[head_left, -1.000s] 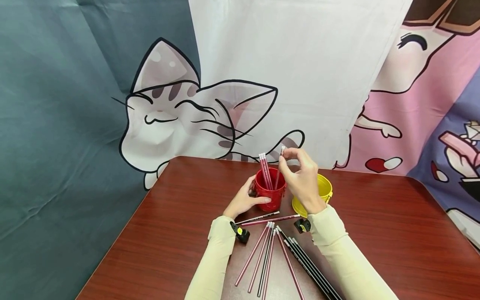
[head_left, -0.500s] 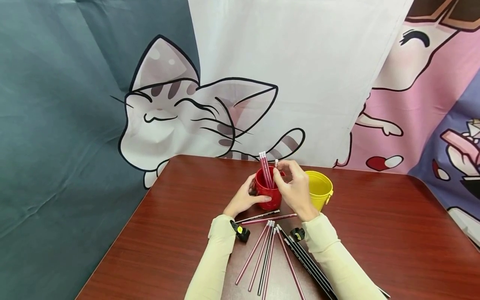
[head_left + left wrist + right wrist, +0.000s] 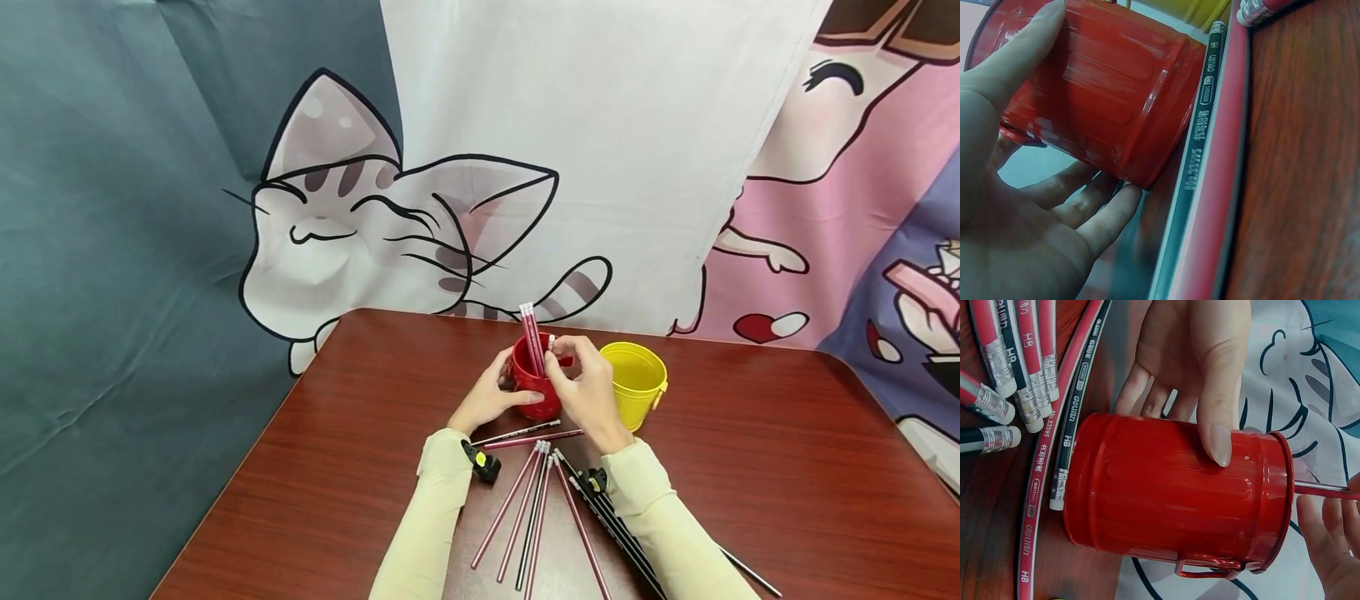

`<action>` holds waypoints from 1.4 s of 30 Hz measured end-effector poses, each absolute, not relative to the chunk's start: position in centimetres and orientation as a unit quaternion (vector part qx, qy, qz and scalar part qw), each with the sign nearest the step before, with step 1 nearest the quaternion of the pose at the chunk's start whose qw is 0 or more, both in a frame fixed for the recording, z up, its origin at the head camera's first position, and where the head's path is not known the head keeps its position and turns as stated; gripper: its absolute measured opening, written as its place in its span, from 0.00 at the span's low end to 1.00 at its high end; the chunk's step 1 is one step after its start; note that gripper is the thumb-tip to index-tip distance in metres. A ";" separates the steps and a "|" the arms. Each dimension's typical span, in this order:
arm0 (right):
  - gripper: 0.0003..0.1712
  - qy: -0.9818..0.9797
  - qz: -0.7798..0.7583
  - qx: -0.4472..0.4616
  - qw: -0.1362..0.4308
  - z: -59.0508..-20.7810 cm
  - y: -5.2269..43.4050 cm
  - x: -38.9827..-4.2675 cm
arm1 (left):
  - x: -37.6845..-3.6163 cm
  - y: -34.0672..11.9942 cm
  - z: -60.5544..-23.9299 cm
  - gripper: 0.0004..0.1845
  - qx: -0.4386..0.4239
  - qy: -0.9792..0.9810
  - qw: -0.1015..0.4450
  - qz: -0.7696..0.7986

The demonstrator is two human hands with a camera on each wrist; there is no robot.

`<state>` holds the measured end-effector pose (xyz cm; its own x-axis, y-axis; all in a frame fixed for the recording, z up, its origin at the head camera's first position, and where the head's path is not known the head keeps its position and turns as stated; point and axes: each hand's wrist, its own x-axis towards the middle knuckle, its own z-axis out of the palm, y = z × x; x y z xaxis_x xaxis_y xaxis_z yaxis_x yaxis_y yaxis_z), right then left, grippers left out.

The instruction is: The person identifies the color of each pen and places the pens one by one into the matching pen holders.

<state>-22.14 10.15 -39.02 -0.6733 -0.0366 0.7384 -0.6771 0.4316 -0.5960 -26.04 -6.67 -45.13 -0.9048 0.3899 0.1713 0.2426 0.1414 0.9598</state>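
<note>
My left hand (image 3: 482, 402) steadies a red bucket (image 3: 546, 403), its thumb across the near wall and its fingers behind. In the left wrist view the fingers curve around the red bucket (image 3: 1116, 87). Several red pencils (image 3: 532, 340) lean inside, eraser ends up. At the bucket's right rim, my right hand (image 3: 588, 390) pinches another pencil (image 3: 551, 341) near its white eraser. That pencil's shaft goes down into the bucket, its lower part hidden by the wall. In the right wrist view, part of a red pencil (image 3: 1319, 490) shows between the bucket mouth and my right fingers.
A yellow bucket (image 3: 637, 392) stands just right of the right hand. Red and dark pencils (image 3: 506, 507) fan out between the forearms. Dark pencils (image 3: 617, 535) lie partly under the right sleeve. A dark pencil (image 3: 1200, 131) and a red one (image 3: 1219, 169) lie before the red bucket.
My right hand has moved left and down, lowering the pinched pencil deeper into the red bucket. More of the yellow bucket shows now. The left hand has stayed on the red bucket.
</note>
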 end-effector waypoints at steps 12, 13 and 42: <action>0.12 -0.782 0.488 0.233 0.310 -40.6 10.6 -22.8 | -26.0 -6.7 -45.2 0.43 0.203 0.757 0.060 0.618; 0.13 -0.783 0.489 0.233 0.305 -40.8 10.7 -22.9 | -26.0 -6.6 -45.2 0.43 0.203 0.757 0.060 0.618; 0.13 -0.797 0.473 0.179 0.330 -39.5 12.8 -18.7 | -26.0 -6.6 -45.0 0.44 0.202 0.762 0.062 0.612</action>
<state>-18.70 12.80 -39.49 -0.7179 0.0272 0.6956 -0.5972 0.4893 -0.6355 -25.97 -6.63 -44.97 -0.9110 0.3836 0.1516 0.2306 0.1688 0.9583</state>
